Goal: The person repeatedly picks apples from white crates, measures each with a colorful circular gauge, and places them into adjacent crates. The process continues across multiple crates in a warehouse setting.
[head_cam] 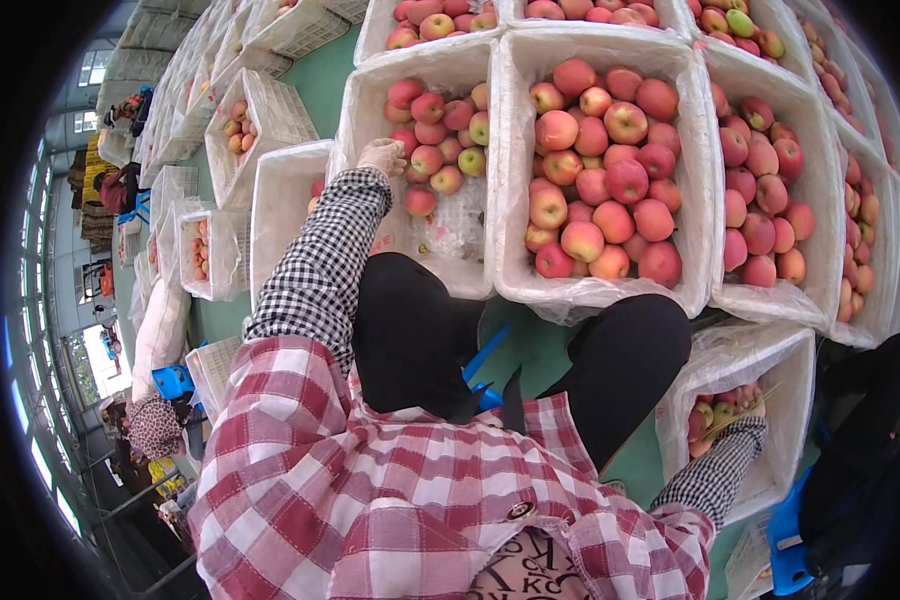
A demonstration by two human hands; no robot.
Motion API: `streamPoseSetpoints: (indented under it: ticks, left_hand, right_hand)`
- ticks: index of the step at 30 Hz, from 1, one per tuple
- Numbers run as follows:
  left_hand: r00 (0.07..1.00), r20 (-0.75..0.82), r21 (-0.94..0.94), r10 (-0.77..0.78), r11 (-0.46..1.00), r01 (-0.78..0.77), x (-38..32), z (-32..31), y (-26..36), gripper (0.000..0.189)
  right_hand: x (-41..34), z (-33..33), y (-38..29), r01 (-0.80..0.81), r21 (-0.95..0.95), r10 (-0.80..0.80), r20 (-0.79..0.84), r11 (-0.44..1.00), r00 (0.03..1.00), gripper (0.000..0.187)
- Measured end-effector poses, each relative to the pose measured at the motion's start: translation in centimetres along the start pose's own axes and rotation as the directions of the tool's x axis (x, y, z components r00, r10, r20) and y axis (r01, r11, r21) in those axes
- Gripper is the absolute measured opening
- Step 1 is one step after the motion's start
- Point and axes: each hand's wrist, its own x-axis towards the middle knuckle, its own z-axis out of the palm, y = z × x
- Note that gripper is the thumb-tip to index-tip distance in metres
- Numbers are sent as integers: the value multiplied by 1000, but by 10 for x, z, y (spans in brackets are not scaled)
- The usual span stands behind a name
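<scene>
My left hand, in a pale glove, is at the left side of a plastic-lined crate. Its fingers curl beside red and yellow-green apples that fill part of this crate; whether they grip anything is unclear. My right hand reaches down into a smaller lined crate at lower right, against several apples. Thin yellowish strips lie by its fingers, and its grip is partly hidden. Straight ahead stands a crate piled with red apples.
More apple crates stand to the right and beyond; others line the left. Blue plastic stools are at both sides. A person in dark clothing is close on the right. My knees rise before the crates.
</scene>
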Motion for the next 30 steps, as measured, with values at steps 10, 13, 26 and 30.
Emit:
streamPoseSetpoints:
  ticks: [10, 13, 26, 30]
  left_hand:
    - [546, 539, 767, 641, -106, -633, 86, 56, 19, 61]
    - [598, 603, 793, 528, -318, -519, 83, 101, 54, 50]
    - [885, 420, -713, 203, 677, 183, -56, 60, 10, 63]
    - [670, 646, -745, 365, 494, 449, -105, 42, 58, 64]
  right_hand:
    - [-169, 23, -90, 414, -35, -360, 430, 910, 828, 51]
    - [-226, 43, -103, 434, 50, -362, 641, 900, 677, 52]
    - [-360, 283, -120, 630, -31, -106, 978, 776, 179, 62]
    - [-408, 358, -73, 726, -21, -176, 965, 688, 194, 52]
